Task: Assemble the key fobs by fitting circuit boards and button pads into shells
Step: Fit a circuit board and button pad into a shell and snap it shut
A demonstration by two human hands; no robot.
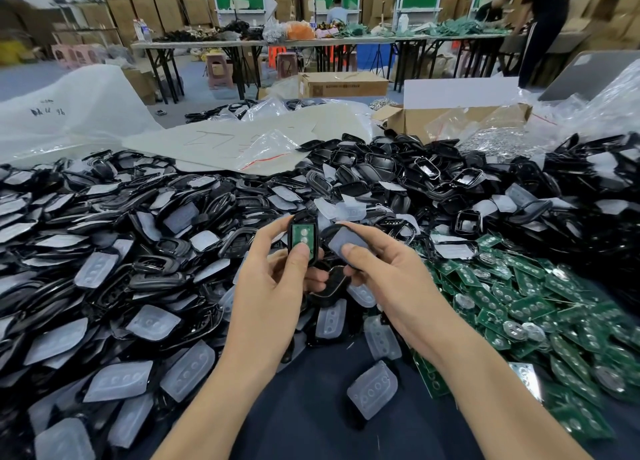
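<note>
- Currently the black shell [290, 232] stands upright in the left hand [273, 286], raised over the heap at centre, with a green circuit board [302, 235] already lying inside it.
- Left hand grips the shell by its sides, thumb pressing on the board's lower end.
- Right hand [384, 269] pinches a translucent button pad [348, 239], thumb on top. The pad is just beside the shell, and they look apart.
- A second shell [332, 283] hangs low between the hands; cannot tell which fingers carry it.
- Step, my read: board is fitted and the pad goes in next.
- Next move likely calls for turning the pad so its bumps line up with the board's round contacts, laying it flat inside the shell rim and pressing the edges down. The left thumb must slide clear without letting the board lift.
- Around: heap of empty shells [121, 251] mixed with pads to the left and behind; pile of spare boards [536, 303] to the right; loose pads [372, 388] on the dark table cover [311, 418] near the wrists.
- Further back: cardboard box [450, 120], plastic bags [270, 147], far tables with people, blurred.
</note>
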